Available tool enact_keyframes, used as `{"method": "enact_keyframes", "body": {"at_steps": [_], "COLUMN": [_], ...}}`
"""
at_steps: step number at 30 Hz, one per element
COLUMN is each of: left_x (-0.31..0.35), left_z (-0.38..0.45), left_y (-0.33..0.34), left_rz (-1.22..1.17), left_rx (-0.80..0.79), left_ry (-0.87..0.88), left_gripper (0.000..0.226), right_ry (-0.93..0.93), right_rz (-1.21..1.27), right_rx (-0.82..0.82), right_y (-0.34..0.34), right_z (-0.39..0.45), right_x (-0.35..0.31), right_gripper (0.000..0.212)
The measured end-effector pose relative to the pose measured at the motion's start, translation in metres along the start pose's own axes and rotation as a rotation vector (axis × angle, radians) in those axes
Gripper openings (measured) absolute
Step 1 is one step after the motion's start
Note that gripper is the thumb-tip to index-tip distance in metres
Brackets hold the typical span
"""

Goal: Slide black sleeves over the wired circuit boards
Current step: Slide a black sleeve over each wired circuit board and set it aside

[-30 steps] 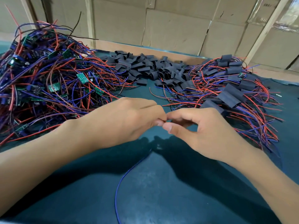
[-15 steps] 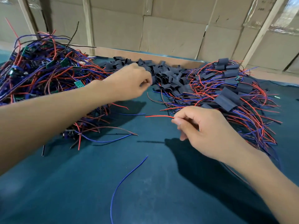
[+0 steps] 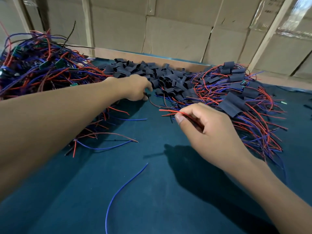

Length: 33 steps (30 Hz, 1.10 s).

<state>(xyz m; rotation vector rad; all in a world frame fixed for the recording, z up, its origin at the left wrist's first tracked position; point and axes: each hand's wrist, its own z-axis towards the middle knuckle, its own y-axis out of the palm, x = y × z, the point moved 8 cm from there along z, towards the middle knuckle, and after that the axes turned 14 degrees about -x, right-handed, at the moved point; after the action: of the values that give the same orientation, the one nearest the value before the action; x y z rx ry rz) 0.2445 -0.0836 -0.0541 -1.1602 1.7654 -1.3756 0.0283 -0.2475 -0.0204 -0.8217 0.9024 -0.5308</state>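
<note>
My left hand [image 3: 135, 89] is at frame centre, at the near edge of the pile of loose black sleeves [image 3: 157, 76]. Half a second ago it hovered higher, over the pile's left end; now it is lower, knuckles up, fingers curled down to the teal mat [image 3: 152, 191]. Something small and dark sits at the fingertips; cannot tell whether it is a sleeve or a wire end.

My right hand [image 3: 212, 130], centre right, has barely shifted. Thumb and forefinger pinch a red wire [image 3: 170, 111] whose free end points left; the board it belongs to is hidden under the palm.

Bare wired circuit boards [image 3: 42, 70] heaped upper left. Sleeved boards [image 3: 234, 103] piled right, beside my right hand. One loose blue wire [image 3: 121, 190] lies on the mat, lower centre, unmoved.
</note>
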Motion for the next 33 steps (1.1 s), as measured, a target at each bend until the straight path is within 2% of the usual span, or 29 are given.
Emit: {"method": "enact_keyframes", "body": {"at_steps": [3, 7, 11, 15, 17, 21, 23, 25, 29, 33], "left_x": [-0.003, -0.005, -0.005, 0.015, 0.032, 0.065, 0.080, 0.092, 0.100, 0.099], "left_z": [-0.001, -0.004, -0.012, -0.030, -0.045, -0.086, -0.114, -0.137, -0.151, -0.157], "left_y": [-0.001, -0.002, -0.004, -0.006, -0.001, 0.007, 0.005, 0.007, 0.022, 0.040], "left_rz": [-0.052, -0.065, -0.029, 0.006, 0.001, -0.228, -0.279, -0.306, -0.487, -0.824], "left_rx": [-0.020, -0.045, -0.056, 0.086, 0.176, 0.334, 0.429, 0.458, 0.428, 0.544], "left_ry": [-0.027, -0.024, -0.029, 0.012, 0.040, 0.195, 0.278, 0.341, 0.340, 0.361], "left_gripper": [0.048, 0.049, 0.049, 0.032, 0.037, 0.042, 0.040, 0.042, 0.054, 0.055], "right_ry": [0.008, -0.001, 0.017, 0.043, 0.040, -0.005, -0.025, -0.047, -0.094, -0.102], "right_rz": [0.015, 0.011, -0.014, 0.014, 0.011, 0.010, 0.021, 0.012, -0.005, 0.022], "right_rx": [0.002, -0.009, 0.006, 0.018, 0.042, 0.096, 0.108, 0.125, 0.225, 0.289], "right_y": [0.002, 0.004, 0.003, 0.002, 0.001, -0.003, -0.005, -0.007, -0.016, -0.023], "right_z": [0.001, 0.001, 0.001, 0.000, -0.001, -0.001, -0.001, -0.003, -0.008, -0.011], "right_x": [0.000, -0.003, 0.001, 0.005, 0.004, -0.002, -0.002, -0.004, -0.010, -0.009], "right_gripper": [0.011, 0.029, 0.023, 0.018, 0.018, 0.017, 0.016, 0.015, 0.012, 0.013]}}
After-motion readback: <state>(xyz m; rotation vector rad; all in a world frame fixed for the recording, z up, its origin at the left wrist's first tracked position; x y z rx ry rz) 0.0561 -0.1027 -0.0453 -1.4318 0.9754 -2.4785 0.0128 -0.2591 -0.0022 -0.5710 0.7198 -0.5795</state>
